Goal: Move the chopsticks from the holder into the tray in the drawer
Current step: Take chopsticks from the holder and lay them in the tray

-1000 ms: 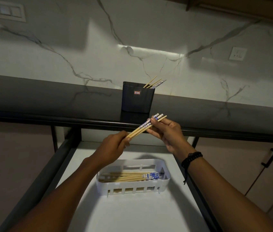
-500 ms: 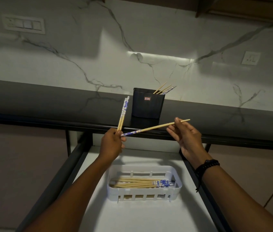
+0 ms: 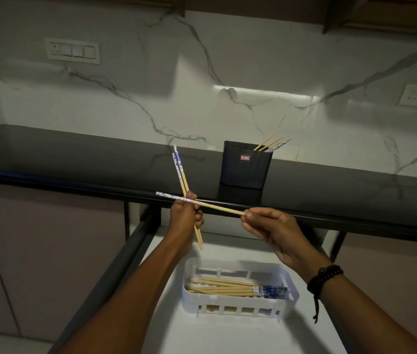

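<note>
Both hands are gripping chopsticks: left hand [image 3: 185,215] two, right hand [image 3: 270,226] one; several are lying in the tray [image 3: 290,300] below, a few are waiting in the holder [image 3: 244,166] beyond.

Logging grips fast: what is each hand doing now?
Left hand: closed on two chopsticks.
Right hand: pinching one end of a single chopstick.

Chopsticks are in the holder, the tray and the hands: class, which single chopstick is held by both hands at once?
The near-level chopstick: the right hand pinches its plain end, its blue end crosses the left hand. The left hand's steep pair does not reach the right.
</note>
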